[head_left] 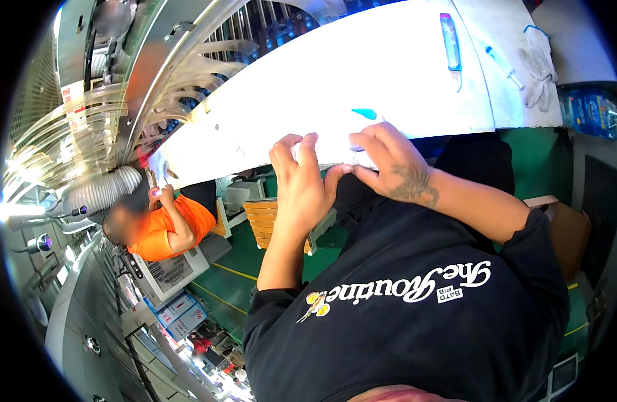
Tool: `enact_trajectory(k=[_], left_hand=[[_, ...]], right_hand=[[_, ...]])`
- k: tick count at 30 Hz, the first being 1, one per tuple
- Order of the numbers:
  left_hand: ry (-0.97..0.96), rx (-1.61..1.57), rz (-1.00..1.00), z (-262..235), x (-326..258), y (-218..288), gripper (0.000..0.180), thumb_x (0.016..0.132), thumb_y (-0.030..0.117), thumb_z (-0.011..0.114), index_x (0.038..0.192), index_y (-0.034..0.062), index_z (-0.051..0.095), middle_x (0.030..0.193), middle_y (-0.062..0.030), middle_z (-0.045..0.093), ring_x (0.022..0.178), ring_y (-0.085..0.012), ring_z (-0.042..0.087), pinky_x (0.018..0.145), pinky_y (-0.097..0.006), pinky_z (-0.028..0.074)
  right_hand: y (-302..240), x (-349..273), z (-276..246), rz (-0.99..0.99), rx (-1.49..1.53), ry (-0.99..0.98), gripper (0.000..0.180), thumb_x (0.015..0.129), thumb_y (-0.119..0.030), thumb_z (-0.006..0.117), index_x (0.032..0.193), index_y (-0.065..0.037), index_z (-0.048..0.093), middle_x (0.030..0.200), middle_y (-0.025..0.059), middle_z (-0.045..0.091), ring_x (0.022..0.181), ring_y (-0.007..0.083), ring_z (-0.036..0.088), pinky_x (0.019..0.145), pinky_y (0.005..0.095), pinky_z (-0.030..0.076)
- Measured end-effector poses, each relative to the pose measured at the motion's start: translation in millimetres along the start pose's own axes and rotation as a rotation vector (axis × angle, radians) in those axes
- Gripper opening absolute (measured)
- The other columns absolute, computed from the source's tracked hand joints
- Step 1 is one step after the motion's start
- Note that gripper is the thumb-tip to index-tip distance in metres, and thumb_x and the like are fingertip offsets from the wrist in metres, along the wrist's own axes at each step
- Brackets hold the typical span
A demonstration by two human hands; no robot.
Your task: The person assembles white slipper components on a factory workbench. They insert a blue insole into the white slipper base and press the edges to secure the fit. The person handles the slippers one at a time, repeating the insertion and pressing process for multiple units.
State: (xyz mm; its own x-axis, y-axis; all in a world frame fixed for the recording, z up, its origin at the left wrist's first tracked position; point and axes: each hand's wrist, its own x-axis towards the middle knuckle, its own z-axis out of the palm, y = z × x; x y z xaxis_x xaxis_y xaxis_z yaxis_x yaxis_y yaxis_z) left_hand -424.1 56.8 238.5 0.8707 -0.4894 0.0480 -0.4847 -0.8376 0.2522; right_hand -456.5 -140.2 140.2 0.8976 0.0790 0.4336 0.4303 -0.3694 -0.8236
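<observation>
Near the teal piece (364, 113), left hand (296, 181) and right hand (393, 164) grip a white item (363, 159), apparently mid-handling; next calls for steadiness.

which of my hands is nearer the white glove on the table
Right: your right hand is left of the white glove and lower in the picture; your left hand is farther left.

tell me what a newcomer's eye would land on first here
Probably the glaring white table sweeping across the top. Next, perhaps, the left hand and right hand, close together at its near edge over a small white thing they mostly hide. Then a co-worker in bright orange, off to the left.
</observation>
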Motion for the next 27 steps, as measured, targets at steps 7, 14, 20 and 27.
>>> enact_trajectory(k=[7, 14, 20, 27], left_hand=[[-0.070, 0.030, 0.099, -13.6, 15.4, 7.1, 0.071, 0.082, 0.020, 0.092, 0.139, -0.0033, 0.057, 0.132, -0.0283, 0.048, 0.119, -0.0466, 0.049, 0.099, -0.054, 0.047], [0.018, -0.025, 0.141, -5.7, 26.9, -13.0, 0.078, 0.071, 0.032, 0.101, 0.130, -0.0007, 0.062, 0.126, -0.0217, 0.052, 0.115, -0.0393, 0.056, 0.094, -0.049, 0.053], [0.102, -0.122, 0.072, 10.6, 24.5, -31.2, 0.066, 0.073, 0.025, 0.099, 0.122, 0.0009, 0.063, 0.122, -0.0175, 0.052, 0.116, -0.0342, 0.055, 0.095, -0.046, 0.053], [0.283, -0.194, -0.190, 46.6, 22.4, -31.4, 0.057, 0.078, 0.023, 0.092, 0.120, 0.0005, 0.062, 0.126, -0.0205, 0.050, 0.122, -0.0383, 0.053, 0.104, -0.050, 0.049]], right_hand=[[2.9, -6.3, 8.2, -0.036, 0.029, 0.063, 0.041, 0.079, -0.012, 0.091, 0.111, -0.002, 0.068, 0.103, 0.0113, 0.064, 0.092, 0.0302, 0.066, 0.079, 0.0411, 0.056], [16.6, 19.5, -4.7, 0.058, 0.115, -0.135, 0.032, 0.085, -0.018, 0.088, 0.101, -0.007, 0.063, 0.101, 0.0104, 0.064, 0.085, 0.0283, 0.067, 0.073, 0.0394, 0.055], [20.6, 36.9, -8.4, 0.320, 0.231, -0.233, 0.051, 0.086, -0.035, 0.091, 0.115, -0.009, 0.058, 0.106, 0.0096, 0.063, 0.091, 0.0255, 0.066, 0.082, 0.0389, 0.055], [15.9, 36.6, 12.2, 0.342, 0.022, -0.149, 0.053, 0.084, -0.038, 0.090, 0.114, -0.007, 0.061, 0.110, 0.0125, 0.062, 0.097, 0.0311, 0.068, 0.085, 0.0431, 0.056]])
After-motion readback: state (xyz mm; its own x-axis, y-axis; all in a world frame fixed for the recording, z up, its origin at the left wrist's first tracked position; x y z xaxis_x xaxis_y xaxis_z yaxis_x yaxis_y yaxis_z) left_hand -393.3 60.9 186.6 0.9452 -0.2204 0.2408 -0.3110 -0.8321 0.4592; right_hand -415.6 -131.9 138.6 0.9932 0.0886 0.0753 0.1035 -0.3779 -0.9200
